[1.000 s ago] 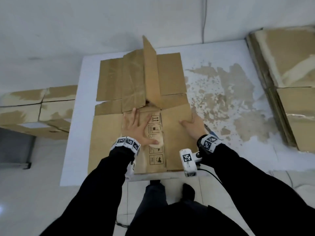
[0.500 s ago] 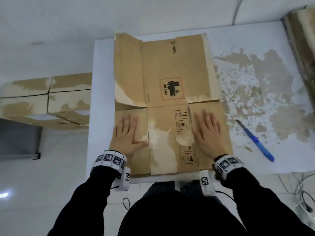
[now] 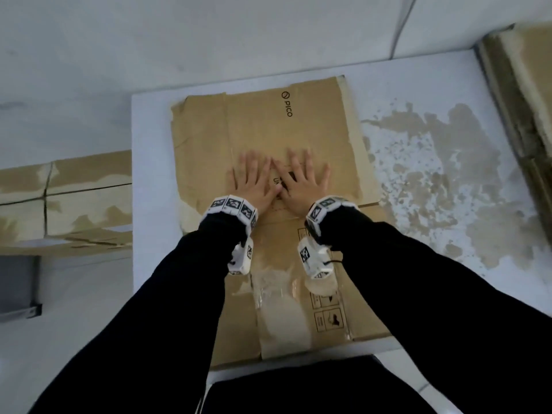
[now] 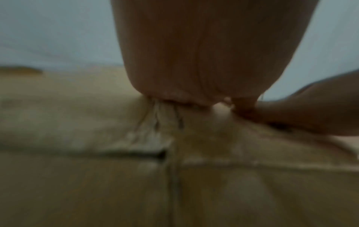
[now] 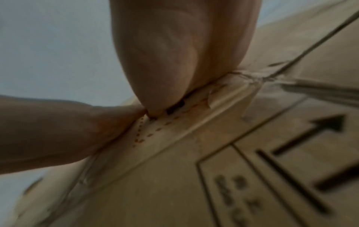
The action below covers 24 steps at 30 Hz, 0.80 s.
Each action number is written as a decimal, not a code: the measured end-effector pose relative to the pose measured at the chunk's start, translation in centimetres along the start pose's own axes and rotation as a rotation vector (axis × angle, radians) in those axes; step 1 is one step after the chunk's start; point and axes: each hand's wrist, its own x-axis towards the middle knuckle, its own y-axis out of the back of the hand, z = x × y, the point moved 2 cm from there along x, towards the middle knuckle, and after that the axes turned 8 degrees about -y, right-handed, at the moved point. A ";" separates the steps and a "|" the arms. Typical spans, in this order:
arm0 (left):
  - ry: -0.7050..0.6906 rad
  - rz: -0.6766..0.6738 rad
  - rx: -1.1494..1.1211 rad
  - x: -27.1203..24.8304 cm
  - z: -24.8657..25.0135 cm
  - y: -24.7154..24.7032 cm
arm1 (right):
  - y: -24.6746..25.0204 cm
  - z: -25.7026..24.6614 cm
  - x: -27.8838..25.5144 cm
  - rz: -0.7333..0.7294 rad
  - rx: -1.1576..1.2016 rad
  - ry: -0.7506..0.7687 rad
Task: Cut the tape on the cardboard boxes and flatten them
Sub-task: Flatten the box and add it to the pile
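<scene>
A flattened brown cardboard box (image 3: 313,121) with a printed logo lies on the white table (image 3: 149,162). My left hand (image 3: 255,180) and right hand (image 3: 303,180) lie side by side, palms down and fingers spread, pressing on the far panel over a red-dashed label. Clear tape (image 3: 277,297) runs along the near panel between my forearms. In the left wrist view my palm (image 4: 204,53) bears on the cardboard (image 4: 97,192). The right wrist view shows my palm (image 5: 178,53) on the box (image 5: 174,184) beside printed arrows.
Torn brown paper residue (image 3: 448,180) covers the table to the right. A stack of flattened cardboard (image 3: 519,100) lies at the far right. More boxes (image 3: 74,198) sit left, below table level. A white wall (image 3: 209,34) is behind.
Both hands have moved from the near flaps forward onto the far panel and come together at its middle. The box's raised flaps have been laid flat. The blue cutter has left the view.
</scene>
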 end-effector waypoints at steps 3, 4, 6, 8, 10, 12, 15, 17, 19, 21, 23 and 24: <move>-0.008 -0.015 -0.003 0.1 -0.5 -0.6 | -0.7 0.1 0.1 0.067 -0.017 0.003; -0.007 -0.017 0.007 0.2 -0.6 -0.4 | -0.6 0.1 0.3 0.080 -0.014 0.005; 0.009 -0.026 0.000 0.8 -0.6 0.3 | -0.2 -0.1 0.8 0.061 0.002 0.010; 0.006 -0.033 -0.036 0.7 -0.6 0.6 | 0.3 0.0 1.0 0.005 0.039 0.029; 0.059 0.035 -0.090 -0.4 -1.7 0.5 | 1.3 1.4 1.0 -0.009 0.085 0.062; 0.261 0.146 -0.217 -3.5 -3.5 -0.1 | 2.0 5.0 -0.2 0.088 0.156 -0.004; 0.646 0.375 -0.377 -8.7 -4.6 -1.5 | 1.8 11.6 -3.7 0.307 0.375 -0.354; 0.829 0.538 -0.550 -10.7 -4.4 -2.2 | 1.3 13.4 -6.0 0.265 0.600 -0.514; 0.893 0.617 -0.699 -11.4 -4.8 -2.9 | 1.1 13.4 -7.0 0.148 0.699 -0.538; 0.861 0.621 -0.736 -11.9 -5.3 -3.2 | 1.5 13.0 -7.3 0.126 0.713 -0.493; 0.793 0.679 -0.719 -12.5 -5.0 -2.8 | 2.3 12.9 -7.9 0.179 0.715 -0.419; 0.771 0.736 -0.704 -12.9 -4.4 -2.3 | 2.9 13.0 -8.3 0.200 0.729 -0.386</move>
